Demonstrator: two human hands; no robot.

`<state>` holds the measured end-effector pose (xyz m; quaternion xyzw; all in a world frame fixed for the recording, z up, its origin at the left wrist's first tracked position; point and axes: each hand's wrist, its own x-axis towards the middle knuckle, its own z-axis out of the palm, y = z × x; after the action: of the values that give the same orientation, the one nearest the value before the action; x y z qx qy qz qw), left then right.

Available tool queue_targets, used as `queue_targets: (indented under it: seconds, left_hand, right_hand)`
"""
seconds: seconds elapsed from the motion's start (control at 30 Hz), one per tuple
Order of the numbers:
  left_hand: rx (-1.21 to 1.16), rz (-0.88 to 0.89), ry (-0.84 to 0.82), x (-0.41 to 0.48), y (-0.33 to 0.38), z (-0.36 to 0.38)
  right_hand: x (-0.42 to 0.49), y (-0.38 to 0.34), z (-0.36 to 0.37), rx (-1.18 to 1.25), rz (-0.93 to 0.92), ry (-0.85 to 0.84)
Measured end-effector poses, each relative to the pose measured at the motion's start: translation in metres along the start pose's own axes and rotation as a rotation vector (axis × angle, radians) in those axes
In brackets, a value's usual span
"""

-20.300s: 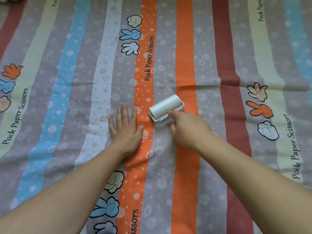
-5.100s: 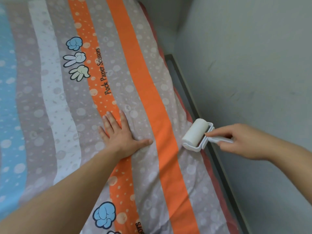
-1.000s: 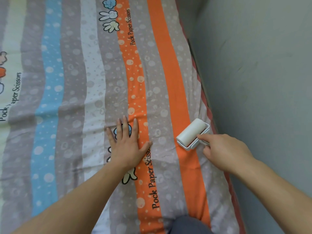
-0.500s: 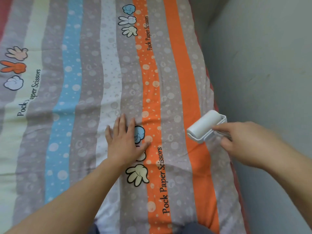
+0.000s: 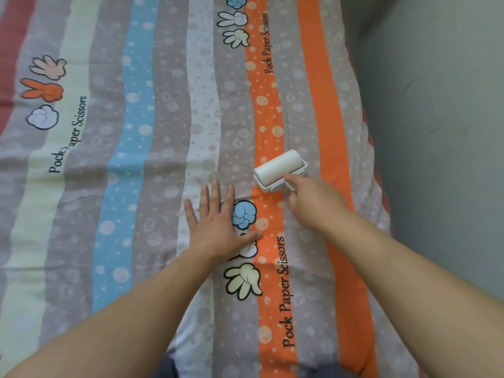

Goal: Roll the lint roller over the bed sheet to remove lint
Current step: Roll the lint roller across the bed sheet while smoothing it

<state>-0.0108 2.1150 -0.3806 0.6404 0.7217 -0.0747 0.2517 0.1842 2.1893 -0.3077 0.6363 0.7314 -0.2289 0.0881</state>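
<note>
- Striped bed sheet [image 5: 163,132] fills most of the view, spread flat with light creases; its bands of grey, white, blue, pale yellow, red and orange run away from the person.
- Grey wall [image 5: 436,132] stands along the sheet's right edge.
- Two bare forearms reach in from the bottom corners.
- The left hand [image 5: 218,227] lies palm down on the white and grey bands. Its fingers are straight and a little spread, and the thumb is stretched toward the dotted orange band [image 5: 266,118]. Its grip is wide and holds nothing.
- The right hand [image 5: 313,203] sits just to the right and slightly farther off. Its grip is curled round the roller's handle, which is mostly hidden beneath it, and the forefinger is laid forward against the frame.
- The white lint roller [image 5: 278,166] rests with its drum on the sheet, across the dotted orange band and the grey band beside it. It is angled so its right end lies farther away.
- A blue fist print [image 5: 244,214] shows between the two hands, touching neither the roller nor the right hand.
- The lettering "Pock Paper Scissors" [image 5: 286,293] runs along the dotted orange band nearer the person.
</note>
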Motion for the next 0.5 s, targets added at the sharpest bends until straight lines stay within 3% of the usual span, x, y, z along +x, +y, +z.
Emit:
queue_targets:
  seconds: [0.5]
  left_hand:
    - [-0.014,0.102,0.077,-0.028,-0.001,0.016]
  right_hand:
    - [-0.119,0.07,-0.012,-0.143,0.086,-0.144]
